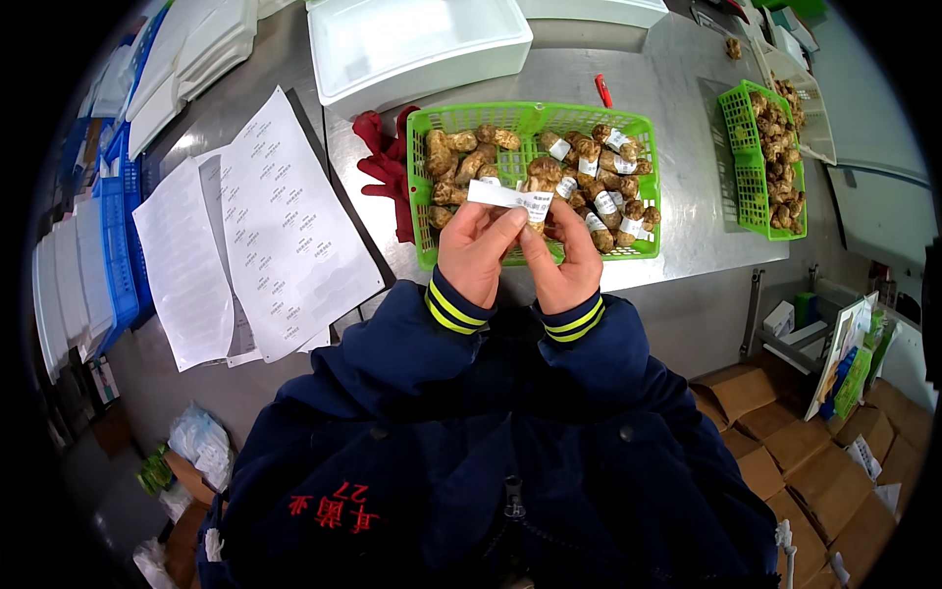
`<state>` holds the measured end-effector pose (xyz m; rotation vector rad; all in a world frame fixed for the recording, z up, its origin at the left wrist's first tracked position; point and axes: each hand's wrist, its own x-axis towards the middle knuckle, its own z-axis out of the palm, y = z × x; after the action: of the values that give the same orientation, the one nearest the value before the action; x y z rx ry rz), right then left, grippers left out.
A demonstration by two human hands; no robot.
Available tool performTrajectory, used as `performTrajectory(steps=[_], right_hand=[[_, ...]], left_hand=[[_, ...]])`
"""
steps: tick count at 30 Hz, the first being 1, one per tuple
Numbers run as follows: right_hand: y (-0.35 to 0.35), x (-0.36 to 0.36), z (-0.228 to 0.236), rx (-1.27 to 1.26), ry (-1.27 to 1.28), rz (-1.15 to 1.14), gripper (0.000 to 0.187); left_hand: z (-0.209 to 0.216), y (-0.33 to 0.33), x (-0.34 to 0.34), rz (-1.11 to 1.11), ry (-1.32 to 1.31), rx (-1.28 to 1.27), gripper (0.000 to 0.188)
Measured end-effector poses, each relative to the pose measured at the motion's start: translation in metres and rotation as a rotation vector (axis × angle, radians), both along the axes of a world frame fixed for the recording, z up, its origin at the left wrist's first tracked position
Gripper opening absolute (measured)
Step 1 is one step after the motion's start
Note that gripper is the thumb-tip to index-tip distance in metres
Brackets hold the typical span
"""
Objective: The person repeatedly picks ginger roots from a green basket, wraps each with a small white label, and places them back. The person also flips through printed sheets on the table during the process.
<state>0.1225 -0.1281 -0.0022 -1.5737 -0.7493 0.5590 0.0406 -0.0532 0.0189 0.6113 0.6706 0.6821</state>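
Spanning left to right in the head view, a narrow white paper label (500,197) crosses the stem of a brown, round-capped mushroom (544,173), whose long axis runs near to far. The left hand (475,253) pinches the label; the right hand (569,255), nearer the mushroom, appears to pinch its stem. Both items lie over a green, openwork plastic basket (418,162).

One head-worn fisheye looks down — close above the jacket (569,471) and metal table (687,157).
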Motion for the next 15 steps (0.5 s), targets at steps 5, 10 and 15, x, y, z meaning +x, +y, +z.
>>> performTrajectory(steps=[5, 10, 15], right_hand=[[-0.002, 0.005, 0.005, -0.009, 0.142, 0.074, 0.039], [-0.002, 0.009, 0.005, 0.091, 0.421, 0.175, 0.037], [-0.004, 0.017, 0.007, 0.178, 0.498, 0.331, 0.035]], left_hand=[[-0.002, 0.01, -0.006, -0.046, 0.103, 0.17, 0.016], [-0.009, 0.027, -0.015, -0.145, 0.112, 0.232, 0.018], [0.0, 0.032, -0.016, -0.259, -0.025, -0.114, 0.02]])
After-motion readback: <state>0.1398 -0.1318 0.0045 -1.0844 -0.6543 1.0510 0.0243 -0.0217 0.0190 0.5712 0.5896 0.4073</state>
